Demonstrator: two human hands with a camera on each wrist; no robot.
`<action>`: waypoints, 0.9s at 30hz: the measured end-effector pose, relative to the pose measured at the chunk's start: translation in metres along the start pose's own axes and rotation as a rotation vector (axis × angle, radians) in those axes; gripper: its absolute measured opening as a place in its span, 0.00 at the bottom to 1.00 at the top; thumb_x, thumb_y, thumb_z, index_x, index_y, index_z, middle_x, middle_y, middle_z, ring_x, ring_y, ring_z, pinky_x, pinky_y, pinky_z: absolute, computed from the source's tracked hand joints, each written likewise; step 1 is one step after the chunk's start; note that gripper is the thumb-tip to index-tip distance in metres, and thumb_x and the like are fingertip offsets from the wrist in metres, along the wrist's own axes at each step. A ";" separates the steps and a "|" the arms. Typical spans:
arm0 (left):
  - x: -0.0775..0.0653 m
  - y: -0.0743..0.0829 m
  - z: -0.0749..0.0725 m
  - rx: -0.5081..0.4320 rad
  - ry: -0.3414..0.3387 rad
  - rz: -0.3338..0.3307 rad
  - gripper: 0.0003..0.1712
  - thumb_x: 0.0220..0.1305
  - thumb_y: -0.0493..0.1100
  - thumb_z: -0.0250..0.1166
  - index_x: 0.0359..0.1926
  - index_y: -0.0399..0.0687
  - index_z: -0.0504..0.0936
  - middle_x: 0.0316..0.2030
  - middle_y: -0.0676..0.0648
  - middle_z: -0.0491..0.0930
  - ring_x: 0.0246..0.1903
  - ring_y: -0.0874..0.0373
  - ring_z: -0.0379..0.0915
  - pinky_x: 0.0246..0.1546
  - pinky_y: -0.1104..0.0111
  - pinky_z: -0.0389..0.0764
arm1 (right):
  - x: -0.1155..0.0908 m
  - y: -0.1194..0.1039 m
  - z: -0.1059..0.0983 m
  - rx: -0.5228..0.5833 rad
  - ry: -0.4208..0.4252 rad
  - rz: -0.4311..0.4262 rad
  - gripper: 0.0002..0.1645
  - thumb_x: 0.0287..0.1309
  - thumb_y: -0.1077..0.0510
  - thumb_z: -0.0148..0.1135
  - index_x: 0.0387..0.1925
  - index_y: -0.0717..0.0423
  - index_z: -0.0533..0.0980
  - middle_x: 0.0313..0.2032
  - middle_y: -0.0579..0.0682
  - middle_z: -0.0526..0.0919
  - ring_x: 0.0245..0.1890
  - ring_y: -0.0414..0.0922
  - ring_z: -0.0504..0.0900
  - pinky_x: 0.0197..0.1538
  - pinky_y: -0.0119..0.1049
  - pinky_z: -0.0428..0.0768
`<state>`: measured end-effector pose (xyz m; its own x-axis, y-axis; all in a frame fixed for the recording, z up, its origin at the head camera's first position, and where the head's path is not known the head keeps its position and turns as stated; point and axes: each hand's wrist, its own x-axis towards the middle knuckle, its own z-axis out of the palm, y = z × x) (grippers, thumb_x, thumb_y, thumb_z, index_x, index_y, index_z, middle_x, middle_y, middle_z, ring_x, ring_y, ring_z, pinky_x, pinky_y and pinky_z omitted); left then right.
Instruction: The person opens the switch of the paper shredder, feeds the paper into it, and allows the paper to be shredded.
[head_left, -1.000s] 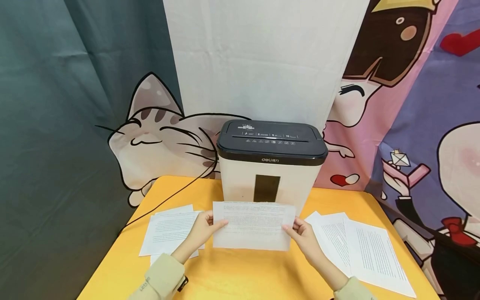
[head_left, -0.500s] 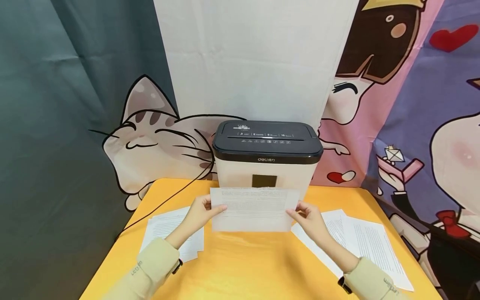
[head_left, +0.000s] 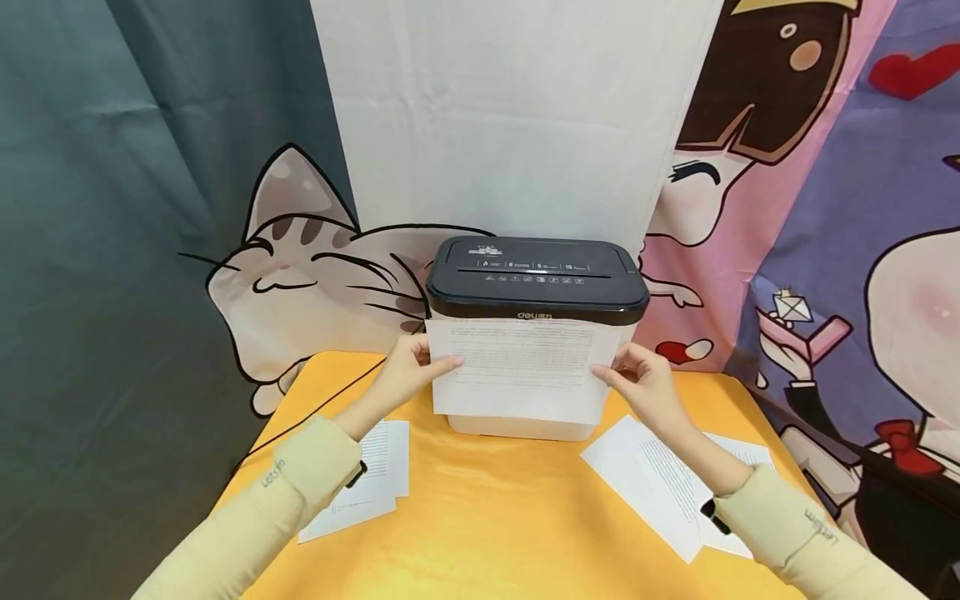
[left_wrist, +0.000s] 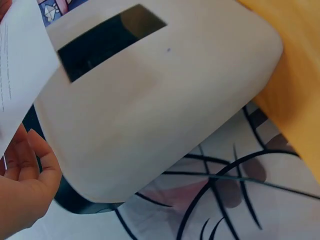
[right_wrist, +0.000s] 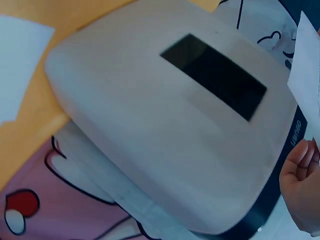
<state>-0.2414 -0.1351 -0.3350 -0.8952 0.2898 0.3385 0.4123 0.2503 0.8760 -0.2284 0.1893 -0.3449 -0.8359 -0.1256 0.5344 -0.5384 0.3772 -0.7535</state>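
Observation:
A printed sheet of paper [head_left: 521, 371] is stretched between both hands in front of the paper shredder [head_left: 536, 287]. My left hand [head_left: 408, 367] pinches its left edge, the thumb lying on the near face. At the right edge my right hand [head_left: 637, 379] pinches it the same way. The sheet hides most of the shredder's white front, its top edge just under the dark lid. In the left wrist view the sheet [left_wrist: 22, 60] and curled fingers stand beside the shredder body [left_wrist: 135, 105]. The right wrist view shows the other end of the sheet [right_wrist: 306, 70] near the dark rim.
Printed sheets [head_left: 360, 492] lie on the yellow table [head_left: 480, 517] at the left, partly under the left arm. More sheets [head_left: 652, 483] lie at the right beneath the right forearm. A black cord [head_left: 315, 411] runs along the left. A patterned curtain [head_left: 525, 108] hangs behind the shredder.
Both hands have raised the sheet and moved it forward, from low before the shredder to just below its lid. It now covers the shredder's dark window in the head view.

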 end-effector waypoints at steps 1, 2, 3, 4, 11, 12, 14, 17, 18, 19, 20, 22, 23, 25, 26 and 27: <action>0.004 0.002 -0.002 -0.008 -0.005 0.008 0.12 0.58 0.33 0.65 0.42 0.27 0.81 0.39 0.32 0.83 0.30 0.71 0.79 0.34 0.74 0.79 | 0.003 -0.002 -0.001 -0.002 0.010 -0.011 0.09 0.48 0.75 0.64 0.22 0.68 0.72 0.17 0.38 0.74 0.17 0.31 0.67 0.22 0.24 0.67; 0.007 0.004 -0.003 -0.020 -0.011 0.014 0.13 0.59 0.32 0.64 0.43 0.27 0.80 0.40 0.31 0.83 0.31 0.70 0.79 0.35 0.74 0.79 | 0.006 -0.003 -0.003 -0.014 0.018 -0.020 0.09 0.48 0.75 0.64 0.22 0.68 0.72 0.17 0.39 0.75 0.17 0.30 0.68 0.22 0.23 0.67; 0.011 0.006 -0.005 -0.035 -0.017 0.017 0.13 0.59 0.32 0.63 0.44 0.26 0.80 0.41 0.31 0.82 0.32 0.70 0.80 0.35 0.73 0.80 | 0.009 -0.006 -0.004 -0.036 0.024 -0.030 0.08 0.49 0.75 0.64 0.22 0.68 0.73 0.17 0.41 0.76 0.17 0.30 0.69 0.22 0.23 0.68; 0.014 0.008 -0.007 -0.040 -0.015 0.021 0.13 0.59 0.31 0.63 0.44 0.25 0.79 0.42 0.30 0.82 0.32 0.69 0.80 0.35 0.73 0.80 | 0.012 -0.007 -0.006 -0.065 0.028 -0.037 0.07 0.49 0.74 0.65 0.22 0.68 0.74 0.18 0.43 0.77 0.17 0.29 0.70 0.23 0.22 0.68; 0.039 0.028 -0.018 -0.031 0.031 0.012 0.16 0.58 0.32 0.64 0.47 0.29 0.79 0.44 0.31 0.81 0.31 0.69 0.80 0.34 0.72 0.82 | 0.037 -0.023 -0.024 -0.222 -0.009 -0.074 0.05 0.51 0.68 0.67 0.24 0.65 0.78 0.21 0.54 0.79 0.18 0.31 0.70 0.23 0.21 0.70; 0.042 0.030 -0.019 -0.024 0.034 0.010 0.16 0.58 0.33 0.65 0.47 0.29 0.79 0.44 0.31 0.81 0.31 0.69 0.80 0.34 0.72 0.81 | 0.041 -0.026 -0.027 -0.233 -0.010 -0.082 0.06 0.51 0.67 0.67 0.23 0.65 0.78 0.21 0.53 0.79 0.18 0.31 0.70 0.24 0.21 0.70; 0.048 0.037 -0.022 -0.007 0.033 0.022 0.16 0.58 0.34 0.65 0.47 0.30 0.80 0.44 0.32 0.82 0.30 0.69 0.80 0.34 0.73 0.81 | 0.051 -0.032 -0.034 -0.255 -0.004 -0.103 0.05 0.51 0.67 0.67 0.23 0.65 0.78 0.20 0.46 0.78 0.18 0.30 0.69 0.24 0.20 0.68; 0.056 0.047 -0.026 0.031 0.032 0.044 0.15 0.59 0.35 0.65 0.46 0.32 0.81 0.43 0.34 0.83 0.29 0.68 0.79 0.34 0.73 0.79 | 0.065 -0.041 -0.043 -0.272 0.003 -0.128 0.04 0.51 0.68 0.67 0.24 0.66 0.79 0.19 0.36 0.76 0.18 0.28 0.70 0.25 0.19 0.68; 0.059 0.050 -0.028 0.048 0.032 0.052 0.15 0.59 0.36 0.65 0.46 0.33 0.81 0.42 0.35 0.83 0.29 0.67 0.79 0.34 0.72 0.79 | 0.070 -0.044 -0.046 -0.277 0.002 -0.133 0.04 0.51 0.68 0.67 0.25 0.66 0.79 0.19 0.34 0.75 0.19 0.27 0.70 0.25 0.18 0.68; 0.062 0.053 -0.030 0.069 0.035 0.061 0.14 0.59 0.37 0.65 0.46 0.34 0.82 0.41 0.36 0.84 0.29 0.67 0.78 0.34 0.72 0.78 | 0.074 -0.047 -0.048 -0.289 0.000 -0.135 0.04 0.51 0.68 0.66 0.26 0.66 0.79 0.19 0.32 0.74 0.19 0.27 0.70 0.25 0.18 0.67; 0.065 0.056 -0.032 0.082 0.037 0.070 0.14 0.59 0.37 0.66 0.46 0.34 0.82 0.41 0.36 0.84 0.29 0.67 0.78 0.35 0.72 0.78 | 0.077 -0.049 -0.050 -0.301 -0.002 -0.140 0.04 0.52 0.67 0.66 0.26 0.66 0.79 0.19 0.31 0.73 0.19 0.28 0.69 0.26 0.18 0.67; 0.073 0.061 -0.035 0.096 0.039 0.097 0.15 0.60 0.38 0.65 0.46 0.35 0.82 0.41 0.37 0.84 0.30 0.67 0.78 0.37 0.72 0.78 | 0.085 -0.055 -0.054 -0.315 -0.003 -0.146 0.04 0.52 0.67 0.66 0.26 0.66 0.79 0.20 0.33 0.74 0.19 0.28 0.69 0.26 0.18 0.67; 0.077 0.063 -0.037 0.097 0.039 0.110 0.15 0.60 0.38 0.65 0.47 0.35 0.81 0.43 0.38 0.84 0.31 0.67 0.79 0.39 0.72 0.78 | 0.088 -0.058 -0.055 -0.325 -0.004 -0.150 0.05 0.52 0.66 0.66 0.26 0.66 0.79 0.19 0.34 0.74 0.19 0.29 0.69 0.26 0.19 0.67; 0.085 0.068 -0.041 0.082 0.039 0.136 0.16 0.60 0.37 0.64 0.49 0.35 0.80 0.44 0.37 0.83 0.33 0.67 0.79 0.39 0.72 0.78 | 0.095 -0.062 -0.057 -0.341 -0.005 -0.157 0.06 0.53 0.66 0.66 0.25 0.66 0.79 0.18 0.38 0.74 0.18 0.30 0.68 0.24 0.19 0.66; 0.089 0.071 -0.042 0.067 0.039 0.146 0.16 0.60 0.36 0.64 0.50 0.34 0.80 0.46 0.37 0.82 0.34 0.67 0.80 0.40 0.71 0.78 | 0.098 -0.064 -0.057 -0.343 -0.002 -0.158 0.06 0.53 0.66 0.66 0.24 0.66 0.79 0.18 0.38 0.74 0.17 0.30 0.67 0.23 0.20 0.66; 0.093 0.073 -0.044 0.063 0.042 0.154 0.17 0.61 0.35 0.63 0.51 0.35 0.80 0.46 0.37 0.82 0.34 0.67 0.80 0.41 0.71 0.79 | 0.102 -0.065 -0.058 -0.341 -0.001 -0.158 0.06 0.53 0.66 0.66 0.25 0.67 0.79 0.17 0.39 0.74 0.17 0.30 0.67 0.23 0.20 0.65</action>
<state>-0.3021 -0.1302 -0.2248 -0.8263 0.2905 0.4826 0.5539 0.2637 0.7897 -0.2729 0.2055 -0.2192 -0.7454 -0.2073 0.6336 -0.5943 0.6373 -0.4906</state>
